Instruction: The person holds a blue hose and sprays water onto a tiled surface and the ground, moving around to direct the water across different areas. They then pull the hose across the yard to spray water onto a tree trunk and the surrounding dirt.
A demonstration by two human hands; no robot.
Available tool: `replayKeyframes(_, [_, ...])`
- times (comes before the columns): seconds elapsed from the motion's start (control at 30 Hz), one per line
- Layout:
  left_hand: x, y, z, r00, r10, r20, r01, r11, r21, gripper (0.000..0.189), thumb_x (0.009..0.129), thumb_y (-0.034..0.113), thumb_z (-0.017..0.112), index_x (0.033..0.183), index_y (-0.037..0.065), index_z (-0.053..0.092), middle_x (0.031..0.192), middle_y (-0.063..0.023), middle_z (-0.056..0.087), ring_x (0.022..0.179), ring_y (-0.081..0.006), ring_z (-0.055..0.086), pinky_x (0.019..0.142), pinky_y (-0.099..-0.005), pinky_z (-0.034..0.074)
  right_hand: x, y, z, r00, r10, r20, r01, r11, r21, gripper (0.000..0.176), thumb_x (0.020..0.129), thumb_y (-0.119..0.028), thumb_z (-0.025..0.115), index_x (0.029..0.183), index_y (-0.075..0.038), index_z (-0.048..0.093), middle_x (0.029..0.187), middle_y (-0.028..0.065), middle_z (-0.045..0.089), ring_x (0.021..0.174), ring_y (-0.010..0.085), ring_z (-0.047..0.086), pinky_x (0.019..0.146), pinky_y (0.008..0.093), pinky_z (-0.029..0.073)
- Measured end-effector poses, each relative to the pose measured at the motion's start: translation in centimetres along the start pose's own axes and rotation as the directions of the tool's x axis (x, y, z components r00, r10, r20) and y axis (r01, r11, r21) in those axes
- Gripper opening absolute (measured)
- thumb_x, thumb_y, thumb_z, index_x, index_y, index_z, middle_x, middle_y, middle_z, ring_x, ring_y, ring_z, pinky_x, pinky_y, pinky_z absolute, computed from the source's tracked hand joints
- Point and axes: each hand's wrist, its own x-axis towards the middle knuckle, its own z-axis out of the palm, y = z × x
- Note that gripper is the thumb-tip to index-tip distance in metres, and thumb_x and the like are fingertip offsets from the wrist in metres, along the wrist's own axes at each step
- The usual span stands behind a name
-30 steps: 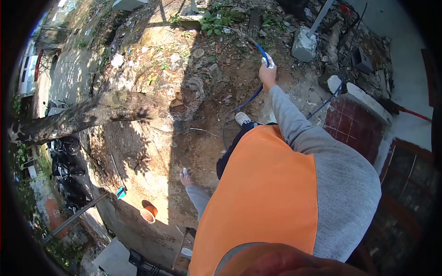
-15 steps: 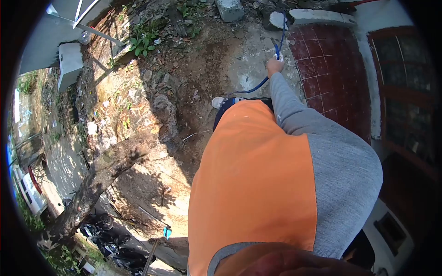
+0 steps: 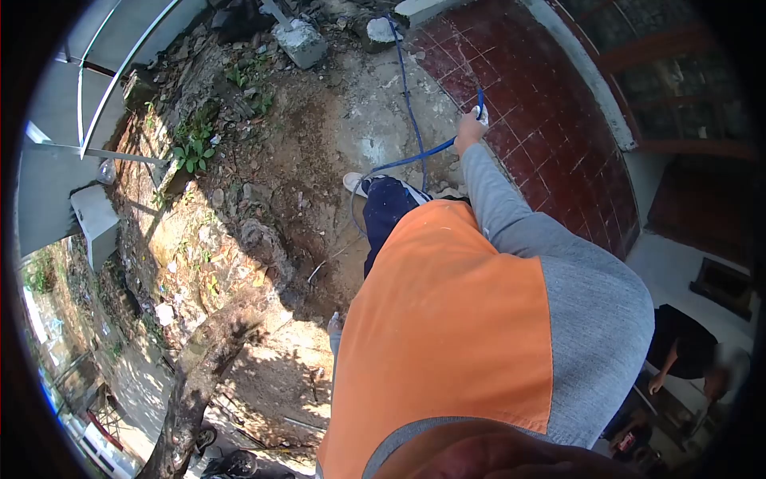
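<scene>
The right hand (image 3: 471,130) is reaching out at the end of its grey sleeve (image 3: 496,185), and its fingers are closing around a blue hose (image 3: 435,150), clamping it at the edge of the red tiled floor (image 3: 542,112) as seen from above. A whitish smear is showing on those fingers. From this grip a short piece of the hose is rising above the hand over the tiles, while a longer piece is running back past the lower legs and curving around near a pale shoe (image 3: 355,184). Another blue length is stretching down over the grey concrete (image 3: 375,120) from a white-topped block (image 3: 381,30) and is crossing the held piece; whether the two are joining as one hose, the view is not making clear. The left hand (image 3: 335,322) is hanging low beside the orange shirt front (image 3: 447,319), which is partly hiding it; its fingers are pointing toward the dirt, but whether they are gripping anything cannot be told. Dark trousers (image 3: 387,209) are showing below the shirt. A tree trunk (image 3: 199,367) is leaning across the lower left, a leafy plant (image 3: 193,150) is growing among the rubble, and another person in a dark top (image 3: 682,343) is bending at the lower right.
</scene>
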Motion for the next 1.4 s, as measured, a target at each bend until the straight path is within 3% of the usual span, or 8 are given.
replayKeyframes(0.17, [4.8,1.0,-0.8,0.983,-0.120,0.137,0.117,0.993,0.031,0.024,0.087,0.031,0.055,0.096,0.008,0.053,0.088,-0.0128,0.062,0.066,-0.0230,0.060,0.052,-0.0284,0.047,4.1,-0.6,-5.4,0.998,-0.064,0.009,0.064,0.965,-0.254,0.030,0.091,-0.017,0.048,0.117,-0.003,0.054,0.097,0.0063,0.061,0.085,0.0150,0.054,0.076,0.0296,0.041])
replayKeyframes(0.2, [9.8,0.4,-2.3,0.968,0.199,-0.150,-0.183,0.977,0.114,0.023,0.087,0.032,0.055,0.089,0.009,0.051,0.085,-0.0106,0.062,0.063,-0.0213,0.060,0.044,-0.0296,0.046,3.7,-1.7,-6.0,0.998,-0.035,-0.049,0.022,0.969,-0.244,0.029,0.090,-0.017,0.049,0.115,-0.005,0.056,0.096,0.0065,0.061,0.085,0.0151,0.055,0.076,0.0292,0.042])
replayKeyframes(0.33, [8.6,1.2,3.7,0.906,0.346,-0.242,-0.278,0.921,0.274,0.023,0.088,0.030,0.054,0.093,0.008,0.052,0.076,-0.0076,0.062,0.059,-0.0174,0.059,0.044,-0.0290,0.048,5.6,-3.0,-7.5,0.997,-0.013,0.072,0.037,0.938,-0.344,0.028,0.090,-0.018,0.049,0.116,-0.009,0.056,0.085,0.0043,0.061,0.073,0.0135,0.055,0.064,0.0291,0.043])
replayKeyframes(0.83, [17.5,-3.1,16.1,0.918,0.313,-0.245,-0.035,0.679,0.734,0.032,0.084,0.036,0.057,0.100,0.009,0.053,0.084,-0.0059,0.064,0.065,-0.0174,0.061,0.046,-0.0301,0.041,23.2,-4.9,-11.4,0.984,0.169,0.049,-0.158,0.971,-0.179,0.026,0.090,-0.017,0.050,0.112,-0.006,0.057,0.087,0.0024,0.059,0.077,0.0126,0.054,0.070,0.0273,0.042])
replayKeyframes(0.9, [12.9,-4.9,15.7,0.907,0.325,-0.267,-0.009,0.650,0.760,0.033,0.084,0.037,0.057,0.101,0.009,0.053,0.084,-0.0059,0.064,0.065,-0.0176,0.061,0.046,-0.0304,0.040,26.6,-6.3,-12.1,0.925,0.303,0.229,-0.259,0.945,-0.200,0.026,0.092,-0.020,0.048,0.116,-0.011,0.052,0.052,-0.0035,0.041,0.037,0.0070,0.036,0.033,0.0245,0.028])
replayKeyframes(0.93, [11.7,-5.8,21.6,0.905,0.382,-0.185,-0.129,0.663,0.738,0.035,0.083,0.038,0.058,0.102,0.009,0.053,0.087,-0.0055,0.064,0.066,-0.0177,0.061,0.048,-0.0302,0.039,31.9,-3.6,-12.2,0.983,0.004,0.185,0.050,0.957,-0.287,0.028,0.092,-0.020,0.049,0.118,-0.011,0.052,0.052,-0.0038,0.040,0.037,0.0066,0.036,0.033,0.0246,0.027])
replayKeyframes(1.13, [12.6,-7.6,47.5,0.867,0.498,-0.002,-0.313,0.550,0.774,0.038,0.084,0.039,0.056,0.107,0.009,0.052,0.091,-0.0048,0.066,0.066,-0.0139,0.061,0.054,-0.0272,0.037,41.3,-7.8,-13.6,0.971,0.211,0.115,-0.195,0.971,-0.138,0.028,0.091,-0.018,0.048,0.117,-0.008,0.054,0.069,-0.0006,0.050,0.054,0.0083,0.045,0.048,0.0247,0.034])
replayKeyframes(1.4, [13.1,-11.6,52.2,0.895,0.435,0.094,-0.288,0.404,0.868,0.031,0.085,0.033,0.058,0.100,0.006,0.057,0.084,-0.0048,0.067,0.061,-0.0131,0.060,0.048,-0.0280,0.040,47.9,-10.7,-15.0,0.985,0.175,0.008,-0.174,0.984,-0.048,0.026,0.090,-0.015,0.050,0.113,-0.005,0.057,0.079,0.0001,0.057,0.065,0.0073,0.050,0.058,0.0236,0.039])
